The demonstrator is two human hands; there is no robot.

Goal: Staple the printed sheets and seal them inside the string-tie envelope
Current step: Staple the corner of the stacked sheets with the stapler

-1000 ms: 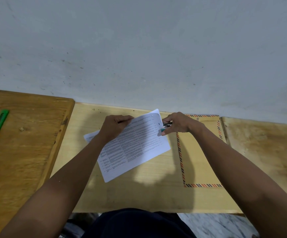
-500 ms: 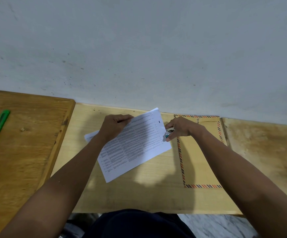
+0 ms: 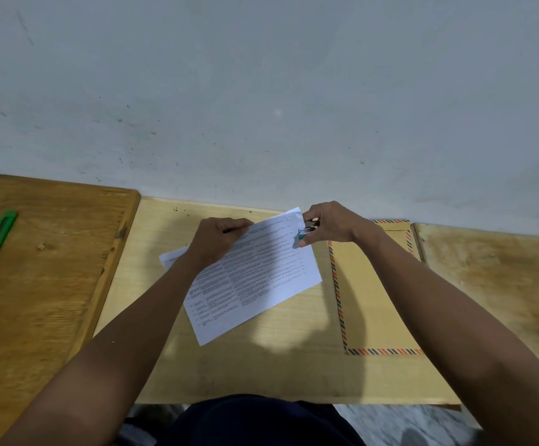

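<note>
A person's left hand (image 3: 218, 235) pinches the printed sheets (image 3: 255, 275) on the worktop (image 3: 261, 365) while the right hand (image 3: 329, 225), closed around a small stapler (image 3: 306, 231), meets their far corner, the envelope (image 3: 374, 294) beneath its wrist.

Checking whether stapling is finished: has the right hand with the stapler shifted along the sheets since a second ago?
Yes. The right hand with the stapler sits slightly nearer the wall, by the printed sheets' far corner.
</note>
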